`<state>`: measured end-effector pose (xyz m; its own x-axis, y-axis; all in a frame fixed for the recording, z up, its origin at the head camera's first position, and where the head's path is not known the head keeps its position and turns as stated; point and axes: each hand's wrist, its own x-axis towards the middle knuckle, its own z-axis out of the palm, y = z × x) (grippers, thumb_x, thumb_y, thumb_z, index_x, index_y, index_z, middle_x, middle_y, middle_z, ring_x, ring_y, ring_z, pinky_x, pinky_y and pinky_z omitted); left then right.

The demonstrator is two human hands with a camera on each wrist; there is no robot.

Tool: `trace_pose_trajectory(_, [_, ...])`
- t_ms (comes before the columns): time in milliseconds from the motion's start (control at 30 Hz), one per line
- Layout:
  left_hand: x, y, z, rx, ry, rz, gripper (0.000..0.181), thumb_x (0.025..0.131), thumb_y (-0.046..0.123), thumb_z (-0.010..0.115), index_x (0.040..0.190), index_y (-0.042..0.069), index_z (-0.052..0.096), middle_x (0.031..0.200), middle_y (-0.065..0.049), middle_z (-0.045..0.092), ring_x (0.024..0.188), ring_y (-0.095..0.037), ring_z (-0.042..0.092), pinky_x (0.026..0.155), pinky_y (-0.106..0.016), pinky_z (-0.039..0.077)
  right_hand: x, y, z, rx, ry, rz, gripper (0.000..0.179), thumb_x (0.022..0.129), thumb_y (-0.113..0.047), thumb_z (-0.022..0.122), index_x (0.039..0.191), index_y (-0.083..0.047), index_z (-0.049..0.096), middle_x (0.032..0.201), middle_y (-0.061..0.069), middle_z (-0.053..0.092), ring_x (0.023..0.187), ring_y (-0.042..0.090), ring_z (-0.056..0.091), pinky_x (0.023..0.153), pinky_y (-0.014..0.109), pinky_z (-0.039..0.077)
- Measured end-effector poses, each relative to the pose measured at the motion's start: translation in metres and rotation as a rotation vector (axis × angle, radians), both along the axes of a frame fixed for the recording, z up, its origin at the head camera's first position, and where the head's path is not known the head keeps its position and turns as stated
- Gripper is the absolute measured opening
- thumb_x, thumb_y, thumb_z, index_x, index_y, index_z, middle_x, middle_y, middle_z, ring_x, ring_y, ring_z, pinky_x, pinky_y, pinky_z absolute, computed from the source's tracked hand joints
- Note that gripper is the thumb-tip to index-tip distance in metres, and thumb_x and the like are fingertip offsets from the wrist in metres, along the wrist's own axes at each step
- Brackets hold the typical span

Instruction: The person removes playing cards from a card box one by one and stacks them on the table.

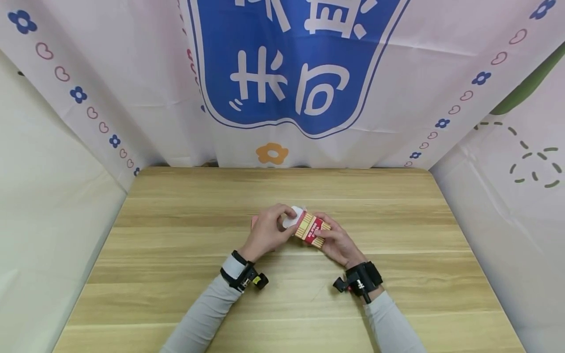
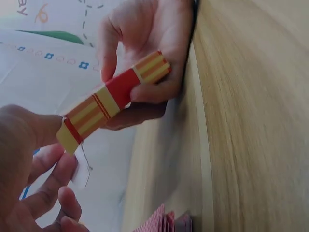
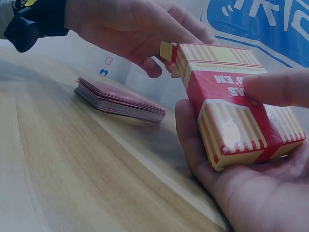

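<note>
A red and yellow striped playing-card box (image 1: 312, 229) is held above the table, its white inner flap (image 1: 295, 216) standing out at the left end. My right hand (image 1: 340, 243) grips the box, fingers on the sides and thumb on the red band, as the right wrist view shows. My left hand (image 1: 268, 228) is at the flap end, with thumb and fingers curled about it. On the table under my left hand lies a stack of red-backed playing cards (image 3: 118, 100), mostly hidden in the head view.
The wood-grain table (image 1: 282, 304) runs back to a white printed curtain (image 1: 167, 122) with a blue emblem (image 1: 287, 63). Pale cloth walls stand along both sides. Each wrist wears a black strap with a small camera mount.
</note>
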<state>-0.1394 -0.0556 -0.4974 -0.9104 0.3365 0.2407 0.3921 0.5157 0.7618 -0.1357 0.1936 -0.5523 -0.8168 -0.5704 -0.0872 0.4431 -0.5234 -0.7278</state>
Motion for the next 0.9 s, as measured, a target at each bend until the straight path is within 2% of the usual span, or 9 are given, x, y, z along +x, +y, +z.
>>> trace_pose_trajectory(133, [0.002,0.002,0.0,0.027,-0.047,0.024,0.024,0.091,0.016,0.087,0.109,0.015,0.072,0.106,0.001,0.071,0.074,-0.018,0.057,0.063,-0.023,0.043,0.0,-0.001,0.001,0.008,0.0,-0.002,0.051,0.104,0.015,0.038,0.136,-0.018,0.059,0.146,0.012,0.051,0.125,0.026,0.064,0.101,0.041,0.059])
trace_pose_trajectory(267, [0.002,0.002,-0.001,0.016,-0.074,0.039,0.023,0.091,0.017,0.087,0.109,0.016,0.071,0.105,0.001,0.07,0.077,-0.018,0.058,0.064,-0.023,0.043,0.001,-0.001,0.002,0.022,0.01,0.002,0.051,0.104,0.016,0.036,0.135,-0.018,0.06,0.144,0.011,0.052,0.124,0.025,0.064,0.101,0.039,0.059])
trace_pose_trajectory(733, [0.001,-0.003,0.003,-0.028,-0.103,0.049,0.019,0.095,0.022,0.084,0.109,0.017,0.072,0.103,0.001,0.071,0.079,-0.021,0.062,0.066,-0.027,0.044,0.002,-0.002,0.001,0.037,0.026,0.002,0.049,0.104,0.013,0.04,0.137,-0.018,0.059,0.143,0.01,0.053,0.124,0.024,0.065,0.101,0.037,0.059])
trace_pose_trajectory(900, [0.0,-0.008,0.009,-0.057,-0.133,0.056,0.013,0.098,0.025,0.08,0.108,0.02,0.073,0.099,0.003,0.067,0.076,-0.015,0.059,0.065,-0.029,0.047,0.001,-0.002,0.002,0.059,0.01,-0.01,0.047,0.104,0.012,0.044,0.136,-0.019,0.059,0.144,0.01,0.052,0.125,0.024,0.063,0.101,0.037,0.059])
